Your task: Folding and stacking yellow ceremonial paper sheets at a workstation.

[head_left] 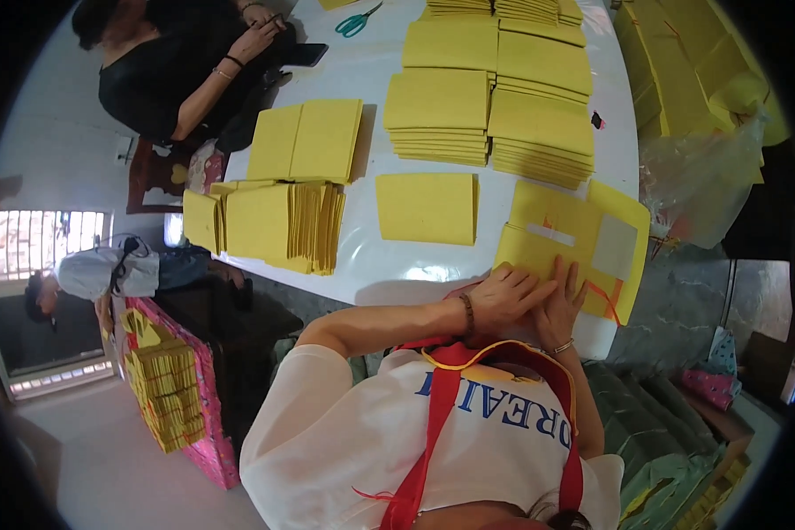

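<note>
At the table's near right corner, a yellow folded sleeve (pixel 539 205) lies with its flap (pixel 632 216) spread out to the right. A pale grey patch (pixel 614 247), a short white strip (pixel 551 234) and a red ribbon (pixel 606 302) show on it. My left hand (pixel 508 299) rests on its near edge, fingers stretched toward the right. Beside it, my right hand (pixel 558 305) lies flat on the same sleeve, its fingers extended away from me. The two hands touch or overlap slightly. A single closed yellow sleeve (pixel 427 208) lies to the left.
Stacks of yellow sleeves (pixel 437 102) stand at the far middle, and more (pixel 261 221) at the left. Green-handled scissors (pixel 355 24) and a phone (pixel 306 55) lie near a seated person (pixel 172 71). A clear plastic bag (pixel 707 181) hangs off the right side.
</note>
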### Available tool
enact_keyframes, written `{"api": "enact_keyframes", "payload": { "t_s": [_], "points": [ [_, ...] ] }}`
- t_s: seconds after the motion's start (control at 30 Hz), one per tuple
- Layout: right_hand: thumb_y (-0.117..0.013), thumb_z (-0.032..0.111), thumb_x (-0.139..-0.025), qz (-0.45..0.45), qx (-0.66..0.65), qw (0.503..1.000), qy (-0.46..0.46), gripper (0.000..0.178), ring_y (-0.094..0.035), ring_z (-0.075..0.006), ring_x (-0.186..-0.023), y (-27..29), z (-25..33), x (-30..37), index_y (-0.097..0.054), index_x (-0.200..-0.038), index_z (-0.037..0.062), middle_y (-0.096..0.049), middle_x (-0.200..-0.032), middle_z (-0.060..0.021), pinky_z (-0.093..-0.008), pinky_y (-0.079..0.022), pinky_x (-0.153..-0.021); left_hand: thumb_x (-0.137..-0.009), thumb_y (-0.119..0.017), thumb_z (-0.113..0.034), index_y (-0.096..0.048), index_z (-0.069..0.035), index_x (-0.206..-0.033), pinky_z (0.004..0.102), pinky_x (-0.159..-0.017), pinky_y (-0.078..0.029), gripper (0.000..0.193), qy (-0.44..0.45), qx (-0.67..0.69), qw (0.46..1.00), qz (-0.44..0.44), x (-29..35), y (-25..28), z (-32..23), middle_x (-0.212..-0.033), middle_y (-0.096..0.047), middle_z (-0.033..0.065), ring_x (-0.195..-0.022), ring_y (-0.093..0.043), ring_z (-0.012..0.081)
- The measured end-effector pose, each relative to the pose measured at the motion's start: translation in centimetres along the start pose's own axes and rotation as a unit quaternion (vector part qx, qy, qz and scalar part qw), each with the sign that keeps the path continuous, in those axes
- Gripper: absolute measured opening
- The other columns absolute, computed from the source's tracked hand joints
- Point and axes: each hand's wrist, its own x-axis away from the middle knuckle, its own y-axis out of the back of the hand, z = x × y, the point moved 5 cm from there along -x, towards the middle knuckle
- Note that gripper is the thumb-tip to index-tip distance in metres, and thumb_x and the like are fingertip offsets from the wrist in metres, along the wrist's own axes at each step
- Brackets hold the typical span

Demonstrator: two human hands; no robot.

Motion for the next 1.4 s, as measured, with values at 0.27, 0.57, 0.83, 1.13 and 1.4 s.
{"api": "enact_keyframes", "payload": {
  "t_s": [0.27,0.57,0.83,1.13,1.4],
  "points": [
    [-0.038,0.027,-0.084,-0.009,-0.448,0.893,-0.054,0.065,-0.014,-0.0274,-0.137,-0.6,-3.6,0.2,-0.019,-0.141,0.0031,-0.029,-0.145,-0.0123,-0.0439,0.003,-0.110,-0.073,-0.056,-0.022,-0.051,-0.001,-0.118,0.0349,-0.074,-0.042,0.050,-0.060,-0.277,0.959,-0.025,0.0,-2.5,-0.9,-0.100,-0.054,0.0138,-0.094,-0.053,0.0251],
    [-0.028,0.035,-0.098,-0.007,-0.543,0.836,-0.078,0.056,-0.016,-0.0241,-0.136,-0.9,-4.3,-0.2,-0.012,-0.142,0.0038,-0.035,-0.141,-0.0125,-0.0361,-0.008,-0.110,-0.072,-0.057,-0.024,-0.052,-0.002,-0.116,0.0335,-0.076,-0.041,0.050,-0.025,-0.364,0.930,-0.044,-0.7,-3.9,-1.0,-0.099,-0.054,0.0085,-0.095,-0.052,0.0223],
    [-0.028,0.039,-0.098,-0.054,-0.698,0.710,-0.077,0.057,-0.030,-0.0242,-0.130,2.2,-4.5,-0.4,-0.013,-0.142,0.0074,-0.035,-0.140,-0.0136,-0.0368,-0.015,-0.109,-0.073,-0.053,-0.018,-0.051,-0.004,-0.120,0.0342,-0.078,-0.039,0.050,0.021,-0.299,0.954,-0.024,-0.7,-2.5,-1.0,-0.102,-0.053,0.0048,-0.098,-0.049,0.0204],
    [-0.034,0.038,-0.096,-0.147,-0.657,0.731,-0.111,0.059,-0.039,-0.0247,-0.125,3.8,-4.7,-0.7,-0.015,-0.142,0.0072,-0.043,-0.132,-0.0163,-0.0369,-0.025,-0.104,-0.067,-0.057,-0.011,-0.055,-0.008,-0.120,0.0355,-0.075,-0.040,0.053,0.085,-0.399,0.889,-0.209,6.3,10.7,3.9,-0.104,-0.056,0.0055,-0.092,-0.051,0.0218],
    [-0.038,0.040,-0.094,-0.181,-0.586,0.781,-0.113,0.060,-0.041,-0.0231,-0.120,2.6,-5.0,0.2,-0.022,-0.140,0.0032,-0.047,-0.127,-0.0156,-0.0369,-0.027,-0.103,-0.064,-0.066,-0.012,-0.050,-0.012,-0.124,0.0374,-0.082,-0.036,0.062,0.168,-0.329,0.927,-0.057,8.4,7.3,11.6,-0.114,-0.052,0.0043,-0.100,-0.048,0.0235]
  ]
}}
